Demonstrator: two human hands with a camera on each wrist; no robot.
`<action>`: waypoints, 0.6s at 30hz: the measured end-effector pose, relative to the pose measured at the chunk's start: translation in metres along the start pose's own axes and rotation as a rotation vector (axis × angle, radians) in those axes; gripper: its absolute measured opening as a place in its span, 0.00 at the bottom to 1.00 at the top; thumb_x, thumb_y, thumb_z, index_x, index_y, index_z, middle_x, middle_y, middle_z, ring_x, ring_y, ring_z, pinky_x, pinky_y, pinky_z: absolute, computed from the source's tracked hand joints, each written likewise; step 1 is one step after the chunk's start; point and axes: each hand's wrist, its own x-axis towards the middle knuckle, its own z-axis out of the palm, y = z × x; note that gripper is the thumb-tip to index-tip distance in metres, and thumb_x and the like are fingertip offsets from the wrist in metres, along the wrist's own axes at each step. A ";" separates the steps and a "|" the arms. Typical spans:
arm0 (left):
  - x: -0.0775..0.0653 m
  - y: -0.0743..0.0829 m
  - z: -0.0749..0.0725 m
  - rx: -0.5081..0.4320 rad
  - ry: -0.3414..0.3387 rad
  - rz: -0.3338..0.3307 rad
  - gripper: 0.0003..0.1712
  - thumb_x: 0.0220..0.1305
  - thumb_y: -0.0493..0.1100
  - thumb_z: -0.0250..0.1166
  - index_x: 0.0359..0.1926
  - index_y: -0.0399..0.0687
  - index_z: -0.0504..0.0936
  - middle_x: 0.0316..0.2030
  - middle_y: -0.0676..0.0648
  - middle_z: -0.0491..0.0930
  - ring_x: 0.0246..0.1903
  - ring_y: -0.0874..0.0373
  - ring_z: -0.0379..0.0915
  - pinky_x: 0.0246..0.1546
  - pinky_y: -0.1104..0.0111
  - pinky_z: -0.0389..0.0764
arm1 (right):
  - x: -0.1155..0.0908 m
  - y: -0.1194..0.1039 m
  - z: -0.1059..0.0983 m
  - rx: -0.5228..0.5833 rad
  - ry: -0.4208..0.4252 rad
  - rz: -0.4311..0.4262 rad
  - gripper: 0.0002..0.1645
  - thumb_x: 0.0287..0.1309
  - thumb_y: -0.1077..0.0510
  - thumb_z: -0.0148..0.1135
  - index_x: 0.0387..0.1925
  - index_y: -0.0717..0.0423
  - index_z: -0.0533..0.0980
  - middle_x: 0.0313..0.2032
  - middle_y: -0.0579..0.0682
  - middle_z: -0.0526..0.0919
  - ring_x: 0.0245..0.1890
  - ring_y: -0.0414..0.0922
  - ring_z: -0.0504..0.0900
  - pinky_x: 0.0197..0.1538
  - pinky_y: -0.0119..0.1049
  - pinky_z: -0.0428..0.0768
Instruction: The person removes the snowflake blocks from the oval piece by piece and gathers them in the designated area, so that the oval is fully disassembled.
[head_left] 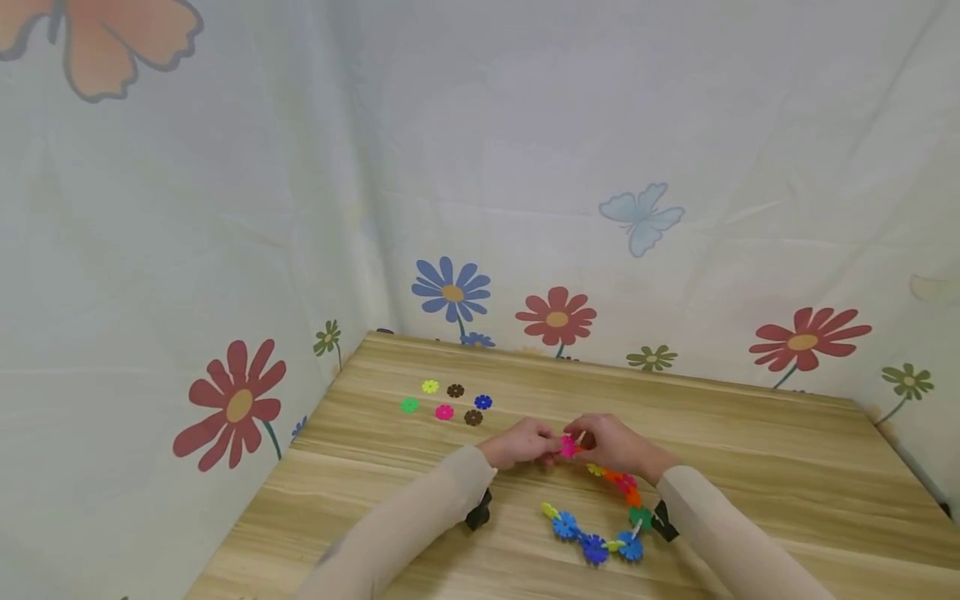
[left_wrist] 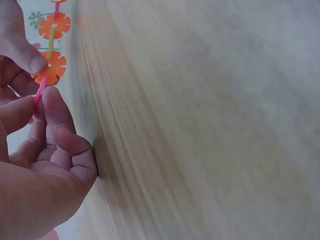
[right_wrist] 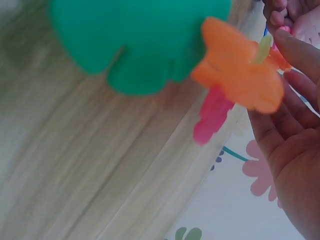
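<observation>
Between thumb and forefinger, my left hand (head_left: 521, 443) pinches a pink flower-shaped disc (head_left: 568, 447). My right hand (head_left: 615, 444) holds the orange flower disc (left_wrist: 56, 67) beside it, and in the left wrist view the pink disc's edge meets the orange one. From there a curved chain of interlocked discs runs under the right wrist, through a green disc (head_left: 641, 517) and several blue ones (head_left: 596, 549), to a yellow disc (head_left: 550, 510) at its free end. Up close in the right wrist view are a large green disc (right_wrist: 145, 65), an orange disc (right_wrist: 245, 75) and a pink one (right_wrist: 212, 117).
Several loose flower discs lie at the table's back left: yellow (head_left: 430, 387), light green (head_left: 408, 405), pink (head_left: 444, 412), blue (head_left: 483, 402) and two brown (head_left: 473, 417). A flower-printed curtain (head_left: 487, 167) stands behind the wooden table (head_left: 750, 467).
</observation>
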 end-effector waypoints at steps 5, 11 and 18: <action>0.000 0.000 0.000 -0.007 0.003 -0.007 0.10 0.66 0.38 0.60 0.34 0.34 0.83 0.30 0.41 0.82 0.24 0.58 0.74 0.30 0.65 0.77 | -0.007 0.000 -0.004 0.028 -0.033 0.044 0.25 0.50 0.57 0.72 0.50 0.61 0.76 0.39 0.46 0.80 0.38 0.44 0.79 0.43 0.37 0.79; 0.003 -0.003 -0.001 -0.013 -0.011 -0.017 0.11 0.67 0.38 0.58 0.35 0.34 0.83 0.30 0.42 0.82 0.25 0.58 0.74 0.32 0.65 0.78 | -0.014 -0.003 -0.010 -0.016 -0.090 0.084 0.26 0.48 0.54 0.73 0.48 0.62 0.76 0.38 0.47 0.80 0.38 0.46 0.78 0.43 0.42 0.79; 0.002 -0.001 -0.001 -0.012 -0.015 -0.023 0.11 0.67 0.38 0.57 0.36 0.33 0.83 0.31 0.42 0.83 0.25 0.58 0.75 0.31 0.66 0.78 | -0.018 -0.003 -0.010 -0.040 -0.113 0.056 0.15 0.50 0.56 0.71 0.39 0.57 0.80 0.34 0.45 0.81 0.34 0.45 0.77 0.40 0.40 0.78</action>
